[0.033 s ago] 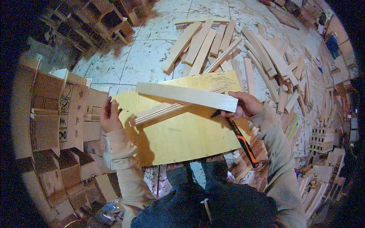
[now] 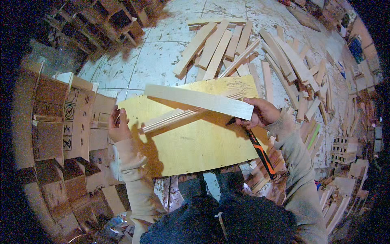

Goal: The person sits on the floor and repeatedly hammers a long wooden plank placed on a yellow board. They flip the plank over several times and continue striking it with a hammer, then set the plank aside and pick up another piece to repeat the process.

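My right hand [image 2: 262,112] is closed round the right end of a pale flat wooden slat [image 2: 199,101]. The slat stretches leftward above a yellow wooden board [image 2: 187,150] in front of me. My left hand [image 2: 119,124] is held near the board's left edge, fingers apart and holding nothing. Crossing beneath the slat, a grooved wooden strip [image 2: 170,120] lies on the board. A hammer [image 2: 260,152] with a black and orange handle rests below my right hand. Its handle reaches past the board's near right edge, and part of its head is hidden.
Loose wooden slats [image 2: 211,46] lie piled on the tiled floor beyond the board. More wood pieces [image 2: 300,77] are scattered to the right, near a stack of small blocks [image 2: 344,149]. Open cardboard boxes [image 2: 77,122] line the left side. Wood scraps litter the floor [image 2: 158,53].
The left end of the slat has risen slightly and looks a little blurred. Both hands stay almost where they were, and the hammer and grooved strip keep their places.
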`<state>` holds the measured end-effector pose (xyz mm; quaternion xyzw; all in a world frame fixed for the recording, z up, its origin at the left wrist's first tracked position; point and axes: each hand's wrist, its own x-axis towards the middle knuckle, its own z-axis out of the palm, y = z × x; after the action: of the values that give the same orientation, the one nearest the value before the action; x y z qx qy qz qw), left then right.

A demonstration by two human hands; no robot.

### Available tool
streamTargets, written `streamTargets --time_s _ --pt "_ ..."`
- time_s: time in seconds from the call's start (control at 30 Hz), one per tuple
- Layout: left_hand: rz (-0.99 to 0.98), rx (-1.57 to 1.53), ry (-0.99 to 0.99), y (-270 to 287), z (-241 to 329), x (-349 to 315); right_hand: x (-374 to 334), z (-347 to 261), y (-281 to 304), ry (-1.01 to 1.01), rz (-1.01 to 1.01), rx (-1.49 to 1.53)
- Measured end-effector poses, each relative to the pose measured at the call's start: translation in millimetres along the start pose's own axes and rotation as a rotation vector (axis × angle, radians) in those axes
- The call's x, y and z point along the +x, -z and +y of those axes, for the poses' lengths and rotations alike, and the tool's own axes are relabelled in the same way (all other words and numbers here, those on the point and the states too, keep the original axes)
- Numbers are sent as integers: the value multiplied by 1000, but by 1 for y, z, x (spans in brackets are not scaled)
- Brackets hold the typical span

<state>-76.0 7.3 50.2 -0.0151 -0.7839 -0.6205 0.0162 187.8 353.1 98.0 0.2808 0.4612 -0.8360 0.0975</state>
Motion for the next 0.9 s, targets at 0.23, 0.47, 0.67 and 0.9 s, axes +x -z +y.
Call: streamTargets --time_s 0.23,0.47,0.67,0.9 --pt "-141 -531 119 20 -22 -10 19 -7 -3 -85 -160 138" --pt "52 -59 46 18 -8 -55 45 19 -5 631 433 -693" --pt "62 -142 202 6 -22 -77 41 44 -9 780 771 -1226" --pt "-3 43 -93 6 -32 -91 36 58 -9 1040 766 -1157"
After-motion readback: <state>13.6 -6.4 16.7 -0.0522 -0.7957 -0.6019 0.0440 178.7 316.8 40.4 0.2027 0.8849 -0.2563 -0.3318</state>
